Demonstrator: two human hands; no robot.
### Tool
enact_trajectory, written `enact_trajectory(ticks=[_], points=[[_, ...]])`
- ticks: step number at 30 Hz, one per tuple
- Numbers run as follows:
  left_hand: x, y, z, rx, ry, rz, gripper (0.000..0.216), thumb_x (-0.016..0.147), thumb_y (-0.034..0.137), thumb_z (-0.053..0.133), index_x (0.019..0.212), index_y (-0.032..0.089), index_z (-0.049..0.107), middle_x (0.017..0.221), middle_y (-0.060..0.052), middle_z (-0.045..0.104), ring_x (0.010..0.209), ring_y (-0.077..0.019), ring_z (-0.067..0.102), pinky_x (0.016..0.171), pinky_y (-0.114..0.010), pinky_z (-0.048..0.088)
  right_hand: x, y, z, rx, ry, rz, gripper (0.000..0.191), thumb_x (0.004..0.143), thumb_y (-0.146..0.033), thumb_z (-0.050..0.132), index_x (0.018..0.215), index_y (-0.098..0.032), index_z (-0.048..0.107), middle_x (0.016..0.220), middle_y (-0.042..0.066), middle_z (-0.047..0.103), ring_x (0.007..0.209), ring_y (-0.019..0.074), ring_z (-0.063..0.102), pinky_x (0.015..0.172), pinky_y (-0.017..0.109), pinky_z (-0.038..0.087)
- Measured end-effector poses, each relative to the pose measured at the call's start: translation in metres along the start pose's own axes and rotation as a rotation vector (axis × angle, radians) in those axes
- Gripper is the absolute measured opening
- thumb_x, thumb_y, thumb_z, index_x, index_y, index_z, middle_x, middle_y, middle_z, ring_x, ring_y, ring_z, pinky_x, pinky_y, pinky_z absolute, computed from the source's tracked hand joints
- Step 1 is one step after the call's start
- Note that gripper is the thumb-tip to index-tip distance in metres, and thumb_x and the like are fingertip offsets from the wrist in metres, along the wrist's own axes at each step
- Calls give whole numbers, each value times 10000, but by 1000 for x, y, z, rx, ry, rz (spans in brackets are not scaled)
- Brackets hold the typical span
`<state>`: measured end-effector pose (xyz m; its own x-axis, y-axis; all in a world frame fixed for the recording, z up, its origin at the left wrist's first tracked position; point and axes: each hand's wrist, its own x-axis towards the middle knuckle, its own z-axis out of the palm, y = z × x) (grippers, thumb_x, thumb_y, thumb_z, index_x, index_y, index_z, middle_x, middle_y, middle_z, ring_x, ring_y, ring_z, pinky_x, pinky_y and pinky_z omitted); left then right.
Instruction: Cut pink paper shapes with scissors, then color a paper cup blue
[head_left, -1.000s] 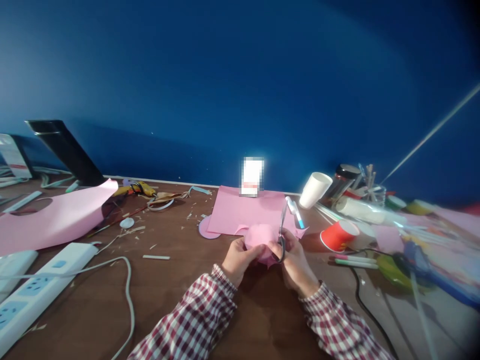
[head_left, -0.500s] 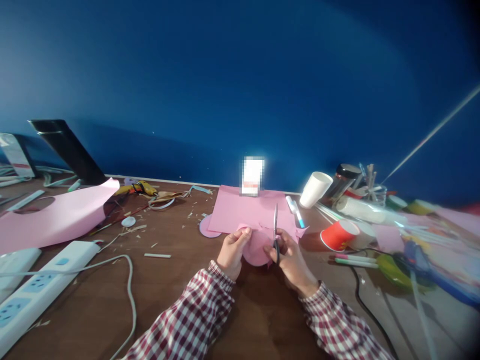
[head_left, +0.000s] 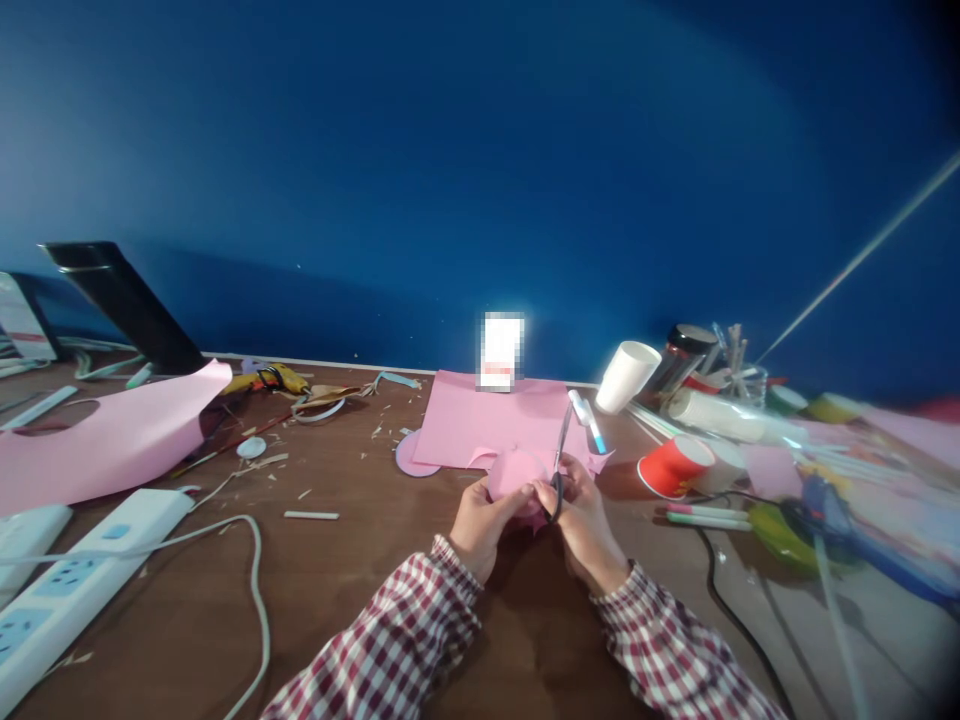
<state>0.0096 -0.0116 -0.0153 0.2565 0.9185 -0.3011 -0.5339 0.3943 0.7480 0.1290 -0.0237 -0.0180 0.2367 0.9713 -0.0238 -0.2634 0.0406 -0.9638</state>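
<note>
1. Far left: a white multi-socket power strip [head_left: 82, 575] runs out of view at the left edge, as does a curved pink paper sheet [head_left: 135, 430] with a cut-out. A leaning black box-like object [head_left: 127, 300] stands behind the sheet; what it is cannot be told.
2. A looping white cable [head_left: 262, 610] leaves the view at the bottom. Between it and the left sleeve lies a stretch of the brown wooden surface [head_left: 330, 570], with a short white strip [head_left: 311, 516] and scattered scraps farther back.
3. Centre: a pink rectangular paper sheet [head_left: 480, 420] partly covers a pink rounded paper piece [head_left: 411, 455]; a white upright rectangle [head_left: 501, 350] behind is pixelated.
4. The left hand [head_left: 478, 525] has its grip clamped on a small pink paper piece [head_left: 517, 472], held in front of the sheet. Fingers hide its lower edge.
5. The right hand [head_left: 592, 530] has its grip closed around dark-handled metal scissors [head_left: 556, 483], blades pointing away; fingers cover part of the handles, and whether the blades touch the paper cannot be told.
6. Right: a tilted white paper cup [head_left: 628, 377] and a tipped red paper cup [head_left: 675, 467] stand before blurred clutter reaching the right edge.
7. A plain deep-blue wall [head_left: 450, 150] rises along the surface's far edge.
</note>
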Motion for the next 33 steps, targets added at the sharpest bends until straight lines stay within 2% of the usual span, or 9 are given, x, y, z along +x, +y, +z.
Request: enact_trajectory(ticks=[7, 11, 16, 20, 27, 33], points=[[1, 4, -1, 31, -9, -46, 397, 504, 292, 825, 790, 61, 675, 696, -85, 685, 559, -131, 613, 502, -207, 492, 1, 0, 0, -26, -25, -22, 423, 649, -262, 753, 982, -226, 495, 639, -75, 550, 563, 96, 517, 543, 200, 436], [5, 6, -4, -31, 53, -44, 360, 514, 260, 824, 776, 73, 664, 643, -57, 664, 513, -107, 590, 462, -185, 478, -1, -5, 1, -189, 21, -88, 339, 749, -338, 669, 1025, -212, 518, 667, -61, 507, 577, 93, 476, 541, 196, 411], [12, 14, -7, -218, 186, 24, 323, 525, 153, 807, 795, 89, 640, 738, -73, 674, 605, -132, 623, 535, -216, 525, -8, -6, 2, -450, -154, -162, 313, 815, -344, 592, 1081, -185, 548, 689, -24, 520, 582, 114, 478, 521, 211, 408], [14, 16, -9, -236, 213, 40, 336, 535, 166, 796, 811, 89, 621, 712, -70, 662, 607, -159, 633, 529, -252, 532, -16, -6, 8, -535, -295, -219, 238, 806, -312, 608, 1011, -192, 591, 784, 20, 604, 711, 160, 551, 637, 247, 452], [12, 15, -8, -225, 216, 39, 354, 521, 198, 798, 797, 86, 606, 669, -62, 649, 544, -172, 628, 503, -280, 523, -19, -2, 12, -371, -378, -107, 260, 823, -353, 590, 1037, -206, 611, 782, 17, 626, 684, 152, 556, 595, 229, 439], [12, 14, -8, -204, 222, 46, 348, 522, 212, 801, 782, 83, 608, 659, -71, 651, 548, -176, 627, 498, -285, 525, -18, -2, 10, -337, -405, -80, 235, 844, -333, 575, 1035, -205, 622, 701, -12, 558, 633, 121, 501, 571, 207, 406]])
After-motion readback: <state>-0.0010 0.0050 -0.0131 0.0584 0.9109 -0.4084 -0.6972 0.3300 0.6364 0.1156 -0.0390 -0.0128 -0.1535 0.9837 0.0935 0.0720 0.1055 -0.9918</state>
